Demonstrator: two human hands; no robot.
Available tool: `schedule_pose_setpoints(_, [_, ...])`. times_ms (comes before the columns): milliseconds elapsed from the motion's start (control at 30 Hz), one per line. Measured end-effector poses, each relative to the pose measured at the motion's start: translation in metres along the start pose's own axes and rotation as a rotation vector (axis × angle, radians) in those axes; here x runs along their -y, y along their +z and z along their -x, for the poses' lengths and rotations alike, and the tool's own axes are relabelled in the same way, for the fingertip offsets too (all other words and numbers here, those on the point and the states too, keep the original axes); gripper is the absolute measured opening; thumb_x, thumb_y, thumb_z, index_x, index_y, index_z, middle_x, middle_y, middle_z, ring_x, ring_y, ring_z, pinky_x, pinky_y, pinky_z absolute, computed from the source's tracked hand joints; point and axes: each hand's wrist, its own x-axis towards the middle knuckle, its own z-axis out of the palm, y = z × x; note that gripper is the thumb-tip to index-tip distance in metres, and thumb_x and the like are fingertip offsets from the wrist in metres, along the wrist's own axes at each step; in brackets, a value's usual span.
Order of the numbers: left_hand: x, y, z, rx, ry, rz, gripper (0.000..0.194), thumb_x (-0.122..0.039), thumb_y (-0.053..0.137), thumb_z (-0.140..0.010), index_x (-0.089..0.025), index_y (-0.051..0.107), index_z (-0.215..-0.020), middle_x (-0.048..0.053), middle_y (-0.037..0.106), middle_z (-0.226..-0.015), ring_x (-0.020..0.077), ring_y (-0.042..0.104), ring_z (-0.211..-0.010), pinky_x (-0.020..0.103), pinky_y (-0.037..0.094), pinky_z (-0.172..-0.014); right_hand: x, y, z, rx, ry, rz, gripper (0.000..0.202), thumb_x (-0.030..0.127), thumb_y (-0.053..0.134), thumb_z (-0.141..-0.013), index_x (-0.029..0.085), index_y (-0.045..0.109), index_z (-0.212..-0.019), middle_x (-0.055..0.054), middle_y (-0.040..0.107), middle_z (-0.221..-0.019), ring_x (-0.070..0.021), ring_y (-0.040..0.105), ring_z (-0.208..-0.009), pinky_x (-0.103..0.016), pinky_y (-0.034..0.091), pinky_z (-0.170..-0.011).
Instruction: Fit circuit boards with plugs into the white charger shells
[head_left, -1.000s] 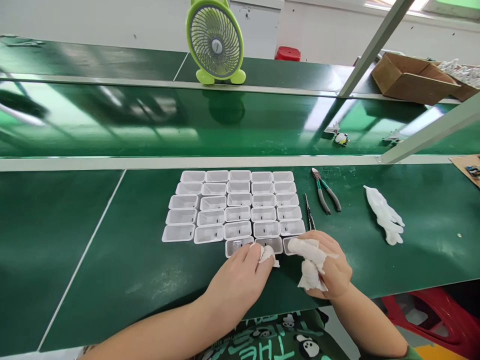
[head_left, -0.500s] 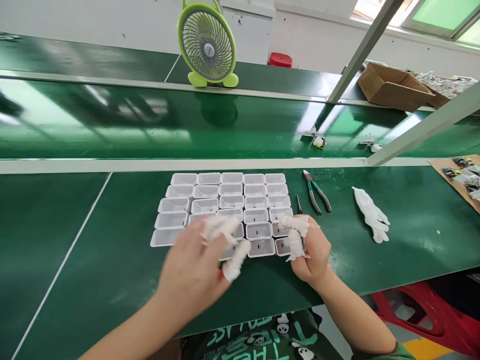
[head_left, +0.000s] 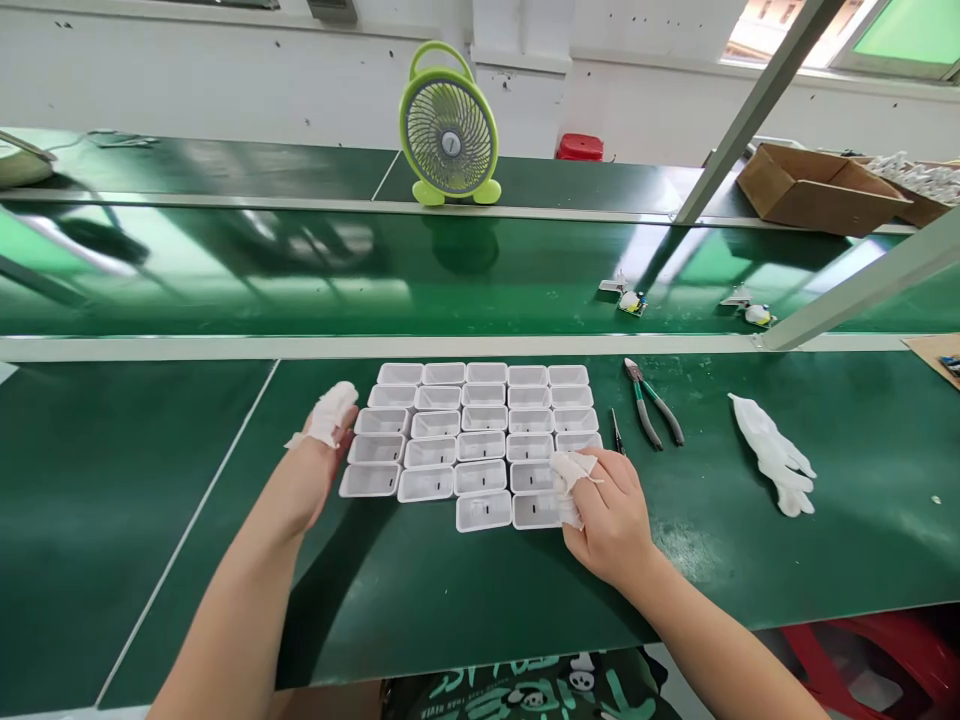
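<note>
Small white plastic trays (head_left: pixel 484 512) stand in close rows on the green bench, most with a small dark mark or slot in the bottom. My left hand (head_left: pixel 319 450) is at the left side of the block, fingers stretched forward along the end trays and holding nothing. White wrapping covers its fingertips. Over the right front corner lies my right hand (head_left: pixel 611 510), its white-wrapped fingers apart and resting on or against the trays there. It hides those corner trays; no grasp shows.
Green-handled cutting pliers (head_left: pixel 654 405) and a dark pointed tool (head_left: pixel 616 432) lie right of the trays. Farther right is a white glove (head_left: pixel 772 455). Behind, small electronic parts (head_left: pixel 631 302) sit on the belt, and a green fan (head_left: pixel 450 130) stands on the shelf.
My left hand has moved from above the front trays to their left side, its fingers straightening. My right hand has come onto the right front trays. The camera view has shifted.
</note>
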Motion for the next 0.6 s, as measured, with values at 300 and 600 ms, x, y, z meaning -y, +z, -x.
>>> schedule_pose_setpoints(300, [-0.006,0.011,0.006,0.074,-0.208,0.308,0.067,-0.066,0.054,-0.091,-0.018,0.06,-0.137,0.01,0.074,-0.121,0.0345,0.06,-0.131,0.048,0.049,-0.113,0.004,0.007,0.0,-0.029,0.073,0.087,0.027,0.0,0.048,-0.075,0.02,0.061,-0.088,-0.008,0.062,-0.076,-0.028,0.06,-0.087,-0.042,0.054,-0.076])
schedule_pose_setpoints(600, [-0.01,0.014,0.01,0.134,-0.19,0.375,0.057,-0.055,0.055,-0.096,-0.022,0.056,-0.142,0.004,0.075,-0.118,0.0298,0.062,-0.127,0.042,0.053,-0.109,0.005,0.001,0.002,-0.019,0.113,-0.007,0.035,0.006,0.048,-0.076,0.018,0.065,-0.103,-0.01,0.066,-0.086,-0.0297,0.063,-0.092,-0.044,0.055,-0.077])
